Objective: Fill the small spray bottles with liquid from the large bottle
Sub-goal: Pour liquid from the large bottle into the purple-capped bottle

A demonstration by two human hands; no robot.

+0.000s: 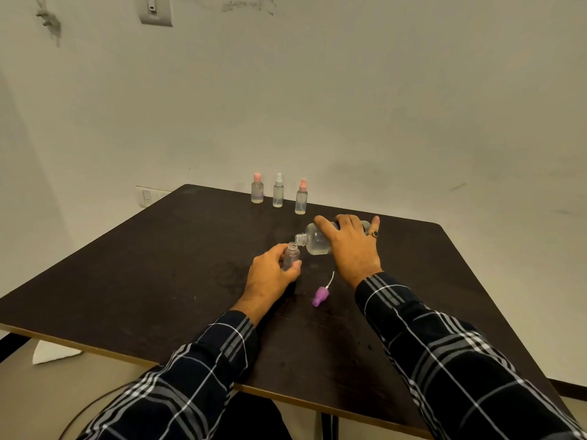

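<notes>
Step in hand: pouring. The right hand (349, 246) holds the large bottle (317, 241) tipped almost flat, its grip wrapped over the top of the body, the uncapped threaded neck pointing left and sitting just above and beside the mouth of the open small spray bottle (291, 256). The left hand (270, 276) has its grip closed round that small bottle, holding it upright, or nearly so, low over the dark counter (158, 265). Clear liquid lies along the lower side of the large bottle; whether any is crossing into the small one cannot be told — no stream is visible.

The purple spray cap (319, 296), dip tube attached, lies on the counter just near of both hands. Three capped spray bottles (278, 192) stand in a row at the far edge, well apart from the work; they appear to hold liquid.

Next move, as judged: tilt the large bottle a little further with the two mouths kept aligned, stop before overflow, then refit the purple cap.

Labels and writing: none legible on any bottle. A faint purple mark shows on the leftmost far bottle — unreadable.
</notes>
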